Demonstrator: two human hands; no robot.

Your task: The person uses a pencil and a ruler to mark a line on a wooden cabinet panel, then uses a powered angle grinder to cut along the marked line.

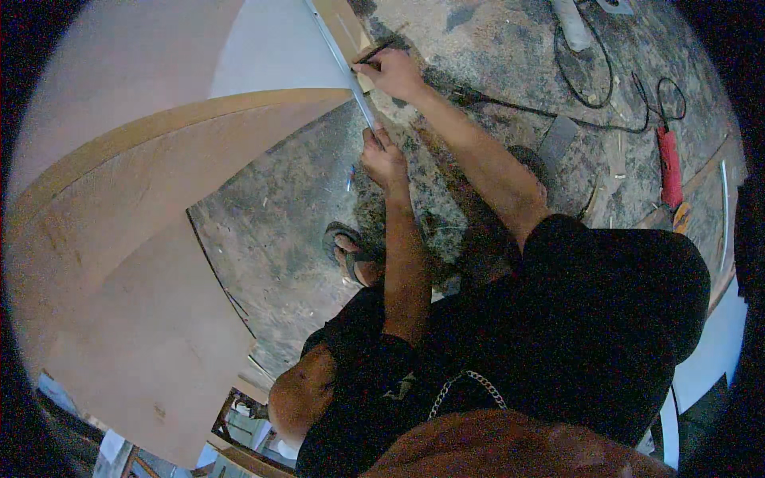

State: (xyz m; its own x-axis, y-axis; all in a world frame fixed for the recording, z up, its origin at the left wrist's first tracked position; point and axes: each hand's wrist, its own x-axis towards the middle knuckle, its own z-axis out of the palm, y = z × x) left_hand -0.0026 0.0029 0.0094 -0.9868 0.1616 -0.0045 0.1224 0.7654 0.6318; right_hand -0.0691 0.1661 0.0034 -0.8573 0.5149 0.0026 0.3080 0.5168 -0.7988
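Note:
My left hand (384, 158) is closed around the near end of a long, narrow metal straightedge (333, 46). The straightedge runs up and away along a strip of bare wood (344, 30), next to a large white-faced panel (275, 48). Farther up, my right hand (396, 74) pinches a thin dark pencil (378, 52) over that wood strip, close to the straightedge. The pencil's tip is too small to make out. A curved wooden edge (263, 99) meets the straightedge between my two hands.
A broad curved wooden panel (135, 263) fills the left side. On the stained concrete floor (279, 199) lie a black cable with a plug (470, 96), a red power tool (670, 167), a grey flat block (558, 137) and wood scraps (617, 155). My sandalled foot (348, 248) stands below my left hand.

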